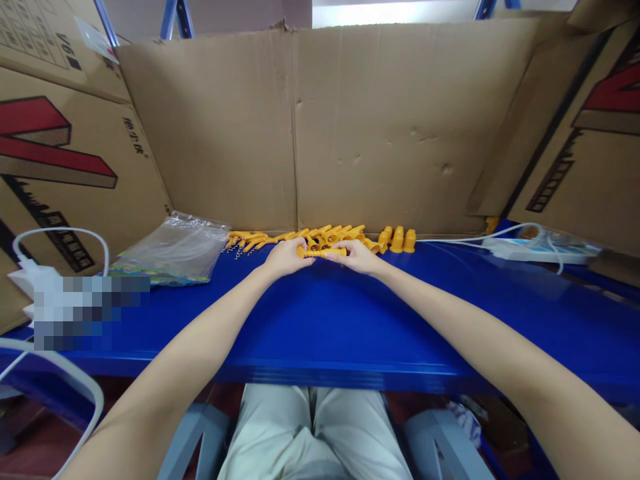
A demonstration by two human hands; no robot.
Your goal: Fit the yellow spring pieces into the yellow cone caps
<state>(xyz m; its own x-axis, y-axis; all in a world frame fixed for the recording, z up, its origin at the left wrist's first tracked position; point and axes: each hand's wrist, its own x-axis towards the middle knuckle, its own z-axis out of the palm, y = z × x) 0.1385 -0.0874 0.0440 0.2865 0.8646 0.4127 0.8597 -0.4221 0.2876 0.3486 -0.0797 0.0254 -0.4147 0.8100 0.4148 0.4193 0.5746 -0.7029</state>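
Observation:
Between both hands a yellow ribbed plastic rod [316, 253] lies level, just above the blue table. My left hand [287, 259] is closed around its left end. The fingers of my right hand [357, 257] pinch its right end. Right behind the hands is a heap of yellow plastic pieces [334, 235], some of them hollow. To the left lie yellow sticks [247, 238] with small dark chains or screws, too small to make out. Several yellow bell-shaped cups [397, 240] stand upright to the right of the heap.
A stack of clear plastic bags [173, 250] lies left on the blue table [320, 320]. Cardboard panels [380, 133] wall the back and sides. A white power strip [540, 251] with cables sits at right. A white cable [93, 387] loops at the left front.

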